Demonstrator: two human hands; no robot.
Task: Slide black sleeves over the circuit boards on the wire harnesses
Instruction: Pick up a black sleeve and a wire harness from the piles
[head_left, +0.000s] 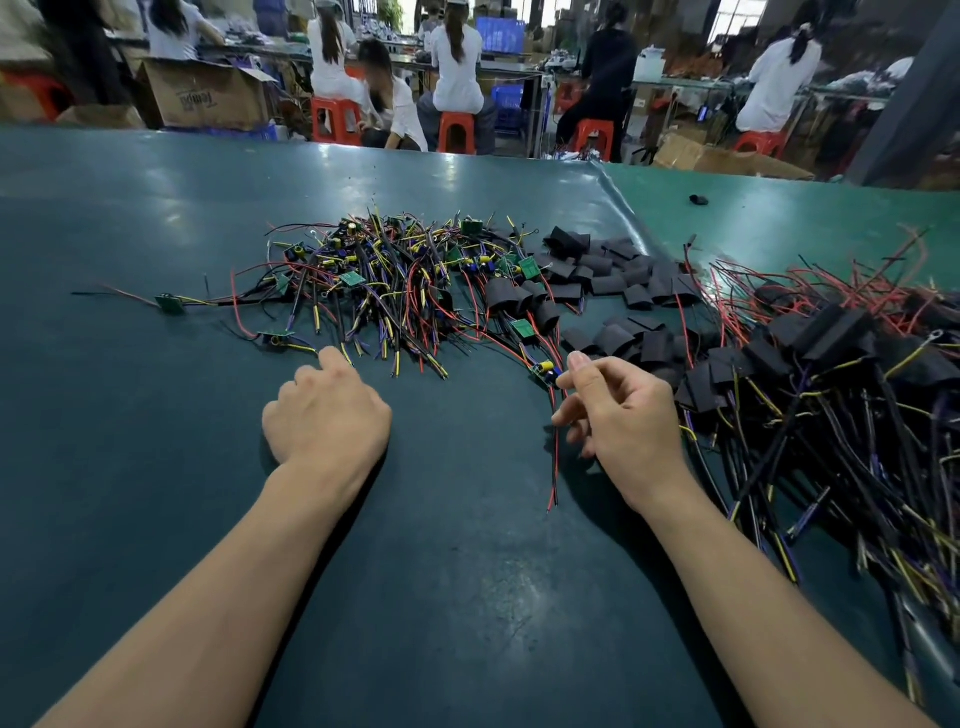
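Left hand (327, 410): knuckles up on the dark green counter (156, 415), fingers curled under, holding nothing visible; fingertips near the wire ends of the bare pile.
Right hand (618, 410): thumb and forefinger pinched together on thin red and black wires (555, 467) leading to a small green circuit board with a yellow part (543, 373).
Bare harnesses: tangled heap of multicoloured wires with green boards (384, 275), beyond both hands.
Sleeves: loose flat black sleeves (613, 280), right of that heap.
Sleeved harnesses: pile of wires with black-covered boards (831, 374), crowding the right wrist.
Background: people seated on red plastic stools (337, 122).
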